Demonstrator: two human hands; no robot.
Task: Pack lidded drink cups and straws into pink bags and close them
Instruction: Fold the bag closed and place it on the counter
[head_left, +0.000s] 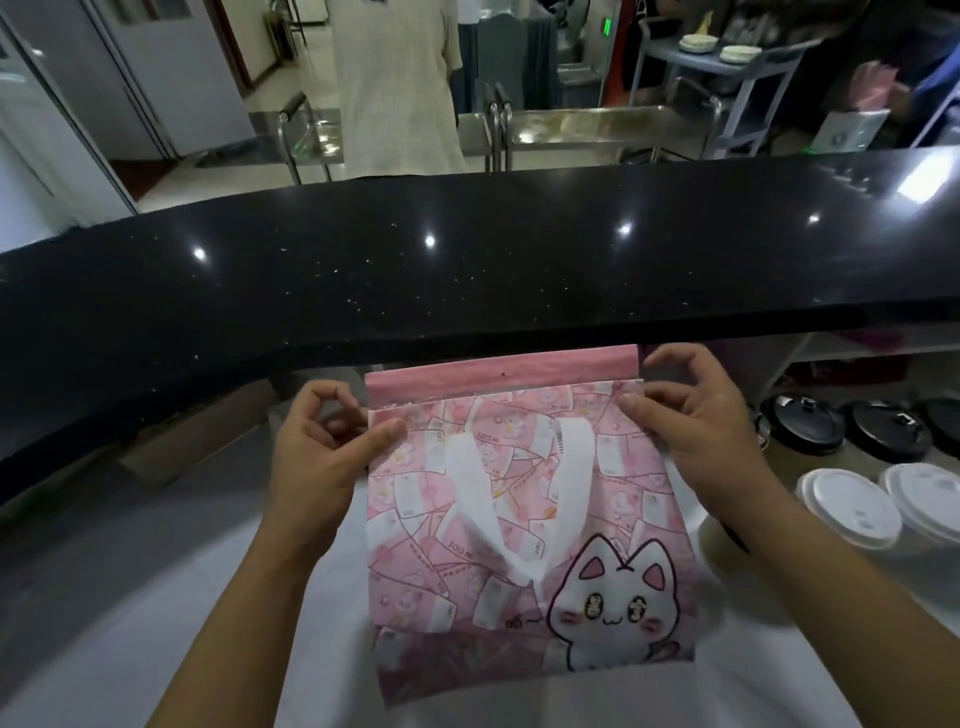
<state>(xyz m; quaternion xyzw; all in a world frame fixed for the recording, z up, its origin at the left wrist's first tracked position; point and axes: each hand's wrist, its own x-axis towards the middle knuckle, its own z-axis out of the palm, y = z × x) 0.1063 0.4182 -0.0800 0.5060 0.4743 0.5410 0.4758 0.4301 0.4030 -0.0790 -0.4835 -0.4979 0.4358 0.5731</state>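
Note:
A pink bag (613, 499) printed with banknotes and a white cat hangs upright in front of me, its white handle lying flat against the front. My left hand (317, 462) pinches the bag's top left corner between thumb and fingers. My right hand (691, 431) pinches the top right corner the same way. The bag's plain pink back flap stands up above the front panel. White-lidded cups (852, 506) stand to the right of the bag, with black-lidded cups (802, 423) behind them. I see no straws, and the bag's inside is hidden.
A glossy black counter (467, 270) runs across the view just beyond the bag. Past it stand steel trolleys (597, 127) and a person in a pale checked garment (395, 78). A grey work surface (130, 571) lies under my arms.

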